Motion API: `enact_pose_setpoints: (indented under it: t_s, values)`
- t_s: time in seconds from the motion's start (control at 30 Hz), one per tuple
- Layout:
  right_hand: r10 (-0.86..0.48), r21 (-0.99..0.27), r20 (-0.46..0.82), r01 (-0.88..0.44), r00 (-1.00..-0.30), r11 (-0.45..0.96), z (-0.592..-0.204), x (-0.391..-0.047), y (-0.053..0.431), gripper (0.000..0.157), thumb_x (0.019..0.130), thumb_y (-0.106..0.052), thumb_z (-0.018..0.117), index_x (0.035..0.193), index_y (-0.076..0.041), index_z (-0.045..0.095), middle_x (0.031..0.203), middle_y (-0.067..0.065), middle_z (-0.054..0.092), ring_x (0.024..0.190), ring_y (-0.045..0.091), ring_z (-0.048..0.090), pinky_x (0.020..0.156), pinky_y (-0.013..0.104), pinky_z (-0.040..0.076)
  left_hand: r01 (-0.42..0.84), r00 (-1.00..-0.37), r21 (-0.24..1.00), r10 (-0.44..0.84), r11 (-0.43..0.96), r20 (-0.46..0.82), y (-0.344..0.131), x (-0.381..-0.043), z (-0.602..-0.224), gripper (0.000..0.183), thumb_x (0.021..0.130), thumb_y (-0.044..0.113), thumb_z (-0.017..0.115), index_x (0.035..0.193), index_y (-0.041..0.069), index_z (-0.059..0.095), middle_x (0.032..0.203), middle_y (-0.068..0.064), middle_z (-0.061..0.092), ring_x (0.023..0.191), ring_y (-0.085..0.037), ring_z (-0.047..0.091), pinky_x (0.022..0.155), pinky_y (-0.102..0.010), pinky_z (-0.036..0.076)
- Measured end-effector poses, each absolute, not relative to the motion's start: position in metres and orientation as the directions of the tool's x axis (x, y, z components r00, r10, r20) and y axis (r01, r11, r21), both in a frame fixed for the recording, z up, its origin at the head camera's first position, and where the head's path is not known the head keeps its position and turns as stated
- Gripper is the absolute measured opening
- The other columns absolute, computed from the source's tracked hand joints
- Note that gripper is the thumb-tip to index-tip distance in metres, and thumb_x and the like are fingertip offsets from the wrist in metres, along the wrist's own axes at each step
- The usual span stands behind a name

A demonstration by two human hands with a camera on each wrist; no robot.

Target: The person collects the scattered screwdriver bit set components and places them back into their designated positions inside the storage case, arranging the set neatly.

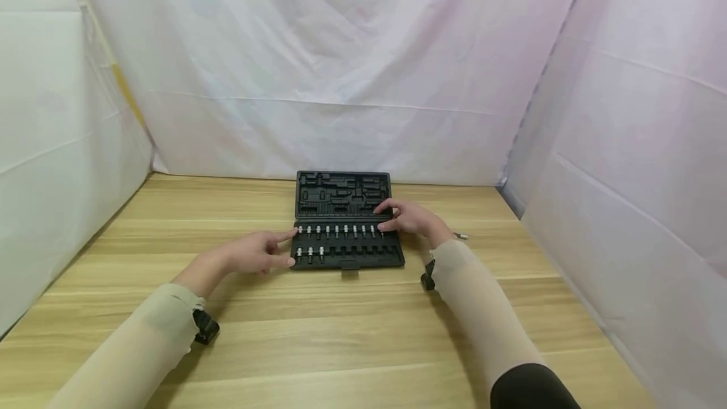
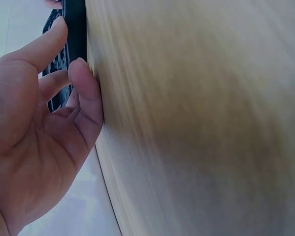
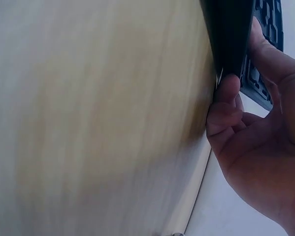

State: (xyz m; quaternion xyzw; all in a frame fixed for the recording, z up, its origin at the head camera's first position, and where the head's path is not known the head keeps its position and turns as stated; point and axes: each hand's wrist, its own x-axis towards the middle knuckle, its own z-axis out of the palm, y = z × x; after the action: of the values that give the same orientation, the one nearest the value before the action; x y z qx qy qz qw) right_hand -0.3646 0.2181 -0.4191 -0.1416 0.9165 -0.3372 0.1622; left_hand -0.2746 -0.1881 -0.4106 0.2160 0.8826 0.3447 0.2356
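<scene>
Head: we see open black socket case [image 1: 363,240] on wooden table [image 1: 341,339]; left hand [image 1: 252,252], fingers parted, grips nothing, touches left end; right hand [image 1: 413,218] at right end, hold unclear. Left wrist: thumb [image 2: 44,46] at case edge. Right wrist: fingers [image 3: 229,88] bent beside case.

- No text, label, brand, number or sign can be read in any of the three views.
- Any markings on the case [image 1: 372,262] or its bits [image 1: 310,252] are too small to make out.
</scene>
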Motion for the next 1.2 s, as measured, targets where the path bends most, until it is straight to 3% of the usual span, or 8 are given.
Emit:
enact_pose_setpoints:
  t_s: [0.2,0.37,0.5,0.6,0.77,0.93,1.2]
  values:
    - [-0.347,-0.691,-0.195,-0.123,-0.917,0.713,-0.418,-0.364,0.216,0.042,0.102,-0.026,0.081,0.143,-0.024,0.069,0.094,0.007,0.057,0.087,0.023,0.046,0.088,0.043,0.040,0.212,-0.800,0.710,0.536,0.671,-0.268,-0.188,-0.275,-0.410,0.090,0.104,0.039,0.076,0.176,0.021,0.025,0.091,-0.008,0.058,0.077,-0.021,0.060,0.069,-0.035,0.057]
    - [-0.330,-0.705,-0.192,-0.104,-0.924,0.701,-0.417,-0.363,0.216,0.042,0.101,-0.024,0.082,0.142,-0.023,0.070,0.112,0.014,0.064,0.094,0.025,0.051,0.093,0.043,0.043,0.209,-0.802,0.709,0.533,0.674,-0.270,-0.187,-0.276,-0.410,0.090,0.104,0.040,0.076,0.176,0.022,0.026,0.091,-0.008,0.058,0.077,-0.021,0.060,0.069,-0.035,0.057]
    - [-0.309,-0.709,-0.198,-0.082,-0.930,0.701,-0.419,-0.363,0.216,0.041,0.101,-0.023,0.082,0.141,-0.023,0.071,0.140,0.019,0.062,0.109,0.030,0.056,0.108,0.049,0.047,0.210,-0.802,0.707,0.532,0.676,-0.270,-0.187,-0.277,-0.411,0.089,0.104,0.040,0.076,0.176,0.022,0.026,0.091,-0.008,0.058,0.076,-0.020,0.060,0.068,-0.035,0.057]
    - [-0.284,-0.703,-0.203,-0.062,-0.937,0.708,-0.420,-0.363,0.214,0.039,0.101,-0.023,0.081,0.139,-0.023,0.072,0.160,0.020,0.053,0.130,0.036,0.057,0.122,0.057,0.044,0.214,-0.798,0.706,0.537,0.676,-0.272,-0.186,-0.277,-0.411,0.090,0.104,0.040,0.076,0.176,0.021,0.026,0.091,-0.007,0.058,0.076,-0.020,0.060,0.068,-0.035,0.057]
    - [-0.237,-0.717,-0.230,0.000,-0.944,0.697,-0.420,-0.363,0.207,0.038,0.101,-0.020,0.081,0.138,-0.023,0.073,0.174,0.019,0.040,0.156,0.042,0.043,0.130,0.063,0.037,0.200,-0.796,0.711,0.535,0.674,-0.283,-0.186,-0.277,-0.410,0.090,0.104,0.038,0.076,0.176,0.021,0.025,0.091,-0.008,0.058,0.077,-0.021,0.060,0.070,-0.035,0.058]
    - [-0.213,-0.736,-0.250,0.042,-0.945,0.675,-0.420,-0.361,0.206,0.038,0.102,-0.017,0.080,0.139,-0.023,0.073,0.175,0.019,0.036,0.156,0.042,0.044,0.128,0.062,0.040,0.206,-0.796,0.704,0.535,0.679,-0.283,-0.186,-0.277,-0.410,0.090,0.104,0.039,0.076,0.176,0.022,0.026,0.091,-0.008,0.058,0.076,-0.020,0.059,0.069,-0.034,0.057]
    - [-0.257,-0.730,-0.214,-0.021,-0.943,0.683,-0.421,-0.357,0.207,0.041,0.103,-0.019,0.079,0.143,-0.021,0.070,0.172,0.018,0.042,0.148,0.042,0.052,0.126,0.061,0.041,0.195,-0.796,0.716,0.535,0.670,-0.283,-0.187,-0.275,-0.411,0.090,0.104,0.038,0.077,0.176,0.021,0.026,0.090,-0.007,0.057,0.076,-0.021,0.059,0.068,-0.034,0.057]
